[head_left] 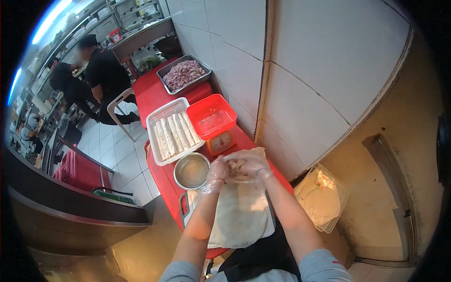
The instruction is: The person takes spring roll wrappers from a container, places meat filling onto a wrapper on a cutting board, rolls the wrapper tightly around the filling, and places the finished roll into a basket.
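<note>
Both of my hands wear clear plastic gloves and meet over the far end of a stack of pale, thin wrapper sheets (239,216) on a white board (269,224). Between them lies some pinkish meat filling (237,168), partly covered by the gloves. My left hand (217,170) is closed at the filling's left side, beside the metal bowl (192,171). My right hand (253,167) curls over the filling from the right. The fingertips are blurred by the gloves. A white basket (157,123) just beyond holds several long white rolls (176,134).
A red plastic tub (211,115) sits on an orange dial scale (221,142). Farther along the red table (162,192) is a metal tray (208,75) of minced filling. A tiled wall (239,94) borders the right; a clear container (324,202) stands there. Two people work far left.
</note>
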A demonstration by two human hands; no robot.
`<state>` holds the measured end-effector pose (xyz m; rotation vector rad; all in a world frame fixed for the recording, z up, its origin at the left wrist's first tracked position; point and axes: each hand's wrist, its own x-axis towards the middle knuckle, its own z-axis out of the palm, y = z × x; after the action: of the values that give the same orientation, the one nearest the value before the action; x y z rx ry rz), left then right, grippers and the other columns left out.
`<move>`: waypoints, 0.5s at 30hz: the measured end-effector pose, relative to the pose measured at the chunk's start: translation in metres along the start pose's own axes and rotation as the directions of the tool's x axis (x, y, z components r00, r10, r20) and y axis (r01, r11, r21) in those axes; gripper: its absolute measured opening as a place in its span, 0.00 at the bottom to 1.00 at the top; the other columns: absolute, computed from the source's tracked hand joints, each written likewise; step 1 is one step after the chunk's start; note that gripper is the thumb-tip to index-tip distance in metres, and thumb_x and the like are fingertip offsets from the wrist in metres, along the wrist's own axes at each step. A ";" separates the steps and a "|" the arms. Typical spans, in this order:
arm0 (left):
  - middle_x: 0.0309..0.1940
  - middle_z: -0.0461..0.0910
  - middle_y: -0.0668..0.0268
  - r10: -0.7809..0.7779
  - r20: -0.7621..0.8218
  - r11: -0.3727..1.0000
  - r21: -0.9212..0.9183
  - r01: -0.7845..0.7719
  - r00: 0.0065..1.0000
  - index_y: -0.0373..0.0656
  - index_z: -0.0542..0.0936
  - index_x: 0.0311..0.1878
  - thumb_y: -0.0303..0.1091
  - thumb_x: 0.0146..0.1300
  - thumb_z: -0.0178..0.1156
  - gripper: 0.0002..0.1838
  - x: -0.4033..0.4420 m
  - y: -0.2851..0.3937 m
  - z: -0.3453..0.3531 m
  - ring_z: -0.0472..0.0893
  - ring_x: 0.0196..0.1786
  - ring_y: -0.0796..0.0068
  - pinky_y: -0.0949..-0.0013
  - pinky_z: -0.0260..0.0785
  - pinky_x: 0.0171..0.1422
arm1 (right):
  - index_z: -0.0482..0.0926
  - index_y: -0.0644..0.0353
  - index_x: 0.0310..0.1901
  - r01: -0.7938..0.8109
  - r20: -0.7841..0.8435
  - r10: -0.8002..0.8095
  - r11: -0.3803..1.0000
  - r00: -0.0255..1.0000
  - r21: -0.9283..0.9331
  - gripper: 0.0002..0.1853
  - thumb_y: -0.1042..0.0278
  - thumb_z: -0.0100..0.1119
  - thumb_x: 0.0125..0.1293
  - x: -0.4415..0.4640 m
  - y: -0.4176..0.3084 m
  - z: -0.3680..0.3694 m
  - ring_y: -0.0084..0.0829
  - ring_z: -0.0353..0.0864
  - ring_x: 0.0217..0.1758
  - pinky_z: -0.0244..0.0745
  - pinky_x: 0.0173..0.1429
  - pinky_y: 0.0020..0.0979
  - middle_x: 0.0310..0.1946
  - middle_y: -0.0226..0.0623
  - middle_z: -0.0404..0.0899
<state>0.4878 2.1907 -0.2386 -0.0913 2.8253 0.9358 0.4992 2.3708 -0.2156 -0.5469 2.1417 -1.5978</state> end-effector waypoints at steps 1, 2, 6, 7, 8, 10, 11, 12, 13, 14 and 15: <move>0.45 0.82 0.43 0.029 -0.038 0.999 -0.028 -0.031 0.999 0.39 0.79 0.47 0.33 0.68 0.47 0.14 0.001 0.000 0.004 0.82 0.52 0.45 0.49 0.75 0.57 | 0.79 0.62 0.58 0.001 0.013 -0.007 0.923 1.000 0.386 0.20 0.69 0.59 0.64 -0.004 0.000 -0.007 0.36 0.79 0.59 0.75 0.63 0.35 0.56 0.43 0.80; 0.45 0.82 0.43 0.061 -0.076 0.996 -0.058 -0.066 0.995 0.39 0.79 0.47 0.34 0.69 0.47 0.13 0.004 0.001 0.012 0.82 0.53 0.45 0.49 0.74 0.57 | 0.79 0.60 0.58 0.000 0.019 -0.019 0.705 1.000 0.709 0.19 0.71 0.61 0.64 -0.008 0.002 -0.015 0.33 0.80 0.57 0.78 0.60 0.35 0.55 0.39 0.82; 0.47 0.82 0.45 0.137 -0.083 0.990 0.033 -0.135 0.987 0.41 0.77 0.51 0.33 0.69 0.47 0.13 0.023 0.006 0.026 0.82 0.53 0.47 0.50 0.75 0.57 | 0.76 0.63 0.60 -0.084 -0.065 0.186 0.693 0.980 0.716 0.25 0.66 0.62 0.62 -0.027 0.015 -0.019 0.33 0.78 0.61 0.74 0.66 0.36 0.58 0.39 0.79; 0.47 0.82 0.46 0.144 -0.077 0.986 0.099 -0.136 0.987 0.41 0.76 0.52 0.32 0.69 0.47 0.13 0.028 0.009 0.026 0.82 0.52 0.46 0.50 0.75 0.57 | 0.76 0.62 0.61 -0.053 -0.100 0.189 0.665 0.977 0.745 0.24 0.64 0.61 0.63 -0.031 0.014 -0.022 0.33 0.79 0.60 0.74 0.65 0.35 0.58 0.39 0.79; 0.47 0.81 0.46 0.147 -0.067 0.977 0.168 -0.134 0.987 0.41 0.76 0.53 0.31 0.69 0.47 0.13 0.030 0.011 0.025 0.82 0.52 0.45 0.50 0.75 0.57 | 0.76 0.61 0.61 -0.022 -0.131 0.196 0.631 0.972 0.775 0.24 0.62 0.60 0.65 -0.037 0.012 -0.022 0.32 0.79 0.59 0.75 0.64 0.35 0.57 0.39 0.80; 0.48 0.81 0.46 0.129 -0.053 0.961 0.254 -0.111 0.990 0.40 0.75 0.54 0.30 0.69 0.47 0.14 0.031 0.012 0.023 0.83 0.52 0.45 0.50 0.76 0.57 | 0.76 0.60 0.60 0.003 -0.139 0.213 0.537 0.967 0.844 0.22 0.60 0.59 0.67 -0.042 0.010 -0.020 0.33 0.80 0.57 0.77 0.62 0.35 0.56 0.38 0.80; 0.49 0.80 0.45 0.111 -0.053 0.959 0.267 -0.093 0.992 0.40 0.75 0.55 0.30 0.69 0.47 0.14 0.033 0.013 0.022 0.82 0.52 0.45 0.50 0.76 0.58 | 0.77 0.59 0.59 -0.003 -0.117 0.219 0.481 0.969 0.877 0.21 0.60 0.59 0.67 -0.047 -0.009 -0.020 0.33 0.81 0.56 0.78 0.60 0.36 0.55 0.38 0.80; 0.49 0.80 0.45 0.095 -0.054 0.957 0.279 -0.076 0.994 0.40 0.74 0.55 0.30 0.69 0.48 0.14 0.034 0.015 0.020 0.82 0.52 0.45 0.50 0.76 0.58 | 0.77 0.59 0.58 -0.007 -0.097 0.223 0.424 0.970 0.906 0.21 0.60 0.60 0.67 -0.050 -0.021 -0.021 0.34 0.81 0.55 0.79 0.59 0.36 0.54 0.38 0.80; 0.50 0.79 0.43 0.102 -0.046 0.963 0.256 -0.087 0.994 0.39 0.74 0.55 0.31 0.69 0.49 0.15 0.036 0.015 0.018 0.82 0.53 0.44 0.50 0.76 0.57 | 0.77 0.59 0.58 0.029 -0.129 0.235 0.385 0.963 0.922 0.20 0.60 0.58 0.68 -0.048 -0.011 -0.021 0.35 0.82 0.53 0.80 0.58 0.36 0.53 0.39 0.81; 0.51 0.79 0.42 0.109 -0.039 0.968 0.232 -0.097 0.993 0.38 0.74 0.56 0.33 0.69 0.50 0.16 0.040 0.011 0.018 0.82 0.53 0.43 0.49 0.76 0.57 | 0.77 0.59 0.57 0.066 -0.159 0.248 0.346 0.956 0.936 0.19 0.61 0.57 0.69 -0.043 0.009 -0.020 0.36 0.82 0.52 0.80 0.58 0.36 0.53 0.39 0.81; 0.51 0.78 0.40 0.114 -0.032 0.973 0.208 -0.105 0.993 0.38 0.74 0.56 0.34 0.69 0.51 0.16 0.042 0.010 0.014 0.81 0.54 0.42 0.49 0.77 0.57 | 0.78 0.60 0.56 0.102 -0.187 0.262 0.307 0.947 0.946 0.18 0.61 0.56 0.70 -0.041 0.012 -0.019 0.36 0.82 0.51 0.80 0.57 0.36 0.52 0.40 0.81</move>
<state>0.4476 2.2071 -0.2515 0.0718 2.9747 0.6626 0.5228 2.4116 -0.2189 0.2608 0.8873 -2.6039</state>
